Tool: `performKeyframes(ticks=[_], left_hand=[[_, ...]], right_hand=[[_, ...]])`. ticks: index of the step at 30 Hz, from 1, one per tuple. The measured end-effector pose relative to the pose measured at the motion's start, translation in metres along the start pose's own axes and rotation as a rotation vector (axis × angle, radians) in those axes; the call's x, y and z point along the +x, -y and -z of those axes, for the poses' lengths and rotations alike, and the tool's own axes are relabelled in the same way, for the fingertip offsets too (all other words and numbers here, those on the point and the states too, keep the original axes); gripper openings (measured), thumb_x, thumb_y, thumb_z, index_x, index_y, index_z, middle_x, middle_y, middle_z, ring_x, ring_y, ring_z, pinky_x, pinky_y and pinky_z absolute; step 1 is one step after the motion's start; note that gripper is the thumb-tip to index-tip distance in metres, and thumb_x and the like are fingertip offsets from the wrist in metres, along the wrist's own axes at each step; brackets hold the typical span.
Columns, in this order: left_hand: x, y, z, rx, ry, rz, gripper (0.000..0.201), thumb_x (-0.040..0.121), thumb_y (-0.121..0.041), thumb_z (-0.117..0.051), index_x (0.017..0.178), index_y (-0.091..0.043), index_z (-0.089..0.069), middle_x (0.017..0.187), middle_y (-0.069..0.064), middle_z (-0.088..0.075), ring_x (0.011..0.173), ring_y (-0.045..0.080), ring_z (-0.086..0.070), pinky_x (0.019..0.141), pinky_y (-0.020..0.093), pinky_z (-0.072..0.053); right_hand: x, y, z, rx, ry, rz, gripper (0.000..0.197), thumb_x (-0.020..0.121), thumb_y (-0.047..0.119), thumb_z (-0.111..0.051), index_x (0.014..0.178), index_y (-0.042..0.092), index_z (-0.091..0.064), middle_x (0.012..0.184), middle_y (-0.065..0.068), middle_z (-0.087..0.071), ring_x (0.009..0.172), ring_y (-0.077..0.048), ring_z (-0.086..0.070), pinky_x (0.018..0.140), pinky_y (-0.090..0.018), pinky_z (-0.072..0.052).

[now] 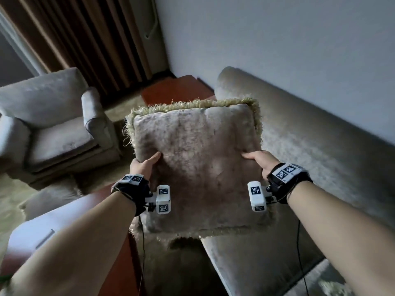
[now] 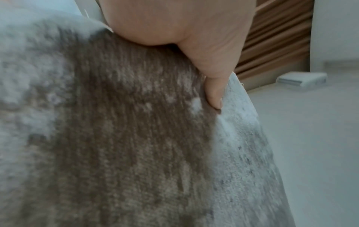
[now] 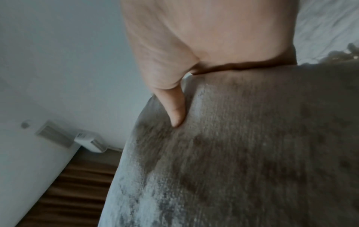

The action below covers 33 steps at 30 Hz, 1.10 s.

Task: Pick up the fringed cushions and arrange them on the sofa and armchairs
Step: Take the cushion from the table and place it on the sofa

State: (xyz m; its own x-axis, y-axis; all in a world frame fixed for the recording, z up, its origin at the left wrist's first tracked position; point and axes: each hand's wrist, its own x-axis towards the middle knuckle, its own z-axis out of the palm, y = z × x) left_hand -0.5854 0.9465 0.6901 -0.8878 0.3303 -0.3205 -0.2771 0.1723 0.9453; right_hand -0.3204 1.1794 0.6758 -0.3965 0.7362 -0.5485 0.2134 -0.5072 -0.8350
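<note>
Only the thumbs show on the face of the fringed cushion (image 1: 195,165), the other fingers being hidden behind it, as the left hand (image 1: 143,165) and right hand (image 1: 261,161) clamp its two side edges and hold it in the air over the sofa (image 1: 320,150). Up close, the wrist views show each thumb pressed into the velvet pile, though the fringe is mostly out of their sight. An armchair (image 1: 53,124) sits off to the left before brown curtains (image 1: 85,39), with a pale wall (image 1: 277,39) behind the sofa.
</note>
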Motion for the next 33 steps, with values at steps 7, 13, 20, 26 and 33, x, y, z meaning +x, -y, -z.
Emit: performKeyframes(ticks=[7,13,20,26,33], left_hand=[[0.013,0.008,-0.145,0.125,0.27,0.056,0.053,0.06,-0.029,-0.092,0.104,-0.012,-0.07,0.089,0.006,-0.075,0.08,0.024,-0.073,0.085,0.046,-0.059],[0.024,0.025,-0.255,0.289,0.544,0.114,0.036,0.063,-0.022,-0.091,0.09,-0.016,-0.068,0.095,0.01,-0.075,0.088,0.029,-0.073,0.086,0.051,-0.058],[0.038,0.05,-0.349,0.415,0.86,0.155,0.027,0.073,-0.016,-0.085,0.094,-0.014,-0.068,0.099,0.014,-0.073,0.087,0.029,-0.07,0.086,0.046,-0.057],[0.064,0.078,-0.407,0.534,1.061,0.159,0.07,0.048,-0.027,-0.093,0.111,-0.009,-0.071,0.101,0.017,-0.075,0.087,0.032,-0.074,0.069,0.037,-0.059],[0.07,0.128,-0.448,0.567,1.131,0.177,0.056,0.063,-0.014,-0.087,0.116,-0.009,-0.069,0.104,0.013,-0.075,0.093,0.027,-0.074,0.073,0.03,-0.059]], right_hand=[[0.036,-0.017,0.12,0.095,-0.319,0.05,0.08,0.044,0.03,-0.089,0.116,0.007,-0.065,0.111,-0.007,-0.073,0.103,-0.023,-0.067,0.086,-0.033,-0.051],[0.02,-0.055,0.184,0.195,-0.54,0.023,0.055,0.075,0.02,-0.081,0.125,0.009,-0.062,0.116,-0.003,-0.068,0.088,-0.012,-0.061,0.067,-0.025,-0.039],[0.006,-0.111,0.204,0.233,-0.833,-0.024,0.083,0.045,0.046,-0.088,0.118,0.011,-0.067,0.114,-0.006,-0.072,0.103,-0.025,-0.068,0.095,-0.04,-0.053],[0.017,-0.152,0.209,0.267,-1.001,-0.101,0.096,0.038,0.053,-0.085,0.123,0.013,-0.064,0.111,-0.007,-0.073,0.1,-0.027,-0.07,0.094,-0.046,-0.055],[0.057,-0.214,0.226,0.298,-1.102,-0.14,0.087,0.044,0.049,-0.084,0.121,0.013,-0.062,0.113,-0.006,-0.072,0.104,-0.025,-0.069,0.094,-0.047,-0.055]])
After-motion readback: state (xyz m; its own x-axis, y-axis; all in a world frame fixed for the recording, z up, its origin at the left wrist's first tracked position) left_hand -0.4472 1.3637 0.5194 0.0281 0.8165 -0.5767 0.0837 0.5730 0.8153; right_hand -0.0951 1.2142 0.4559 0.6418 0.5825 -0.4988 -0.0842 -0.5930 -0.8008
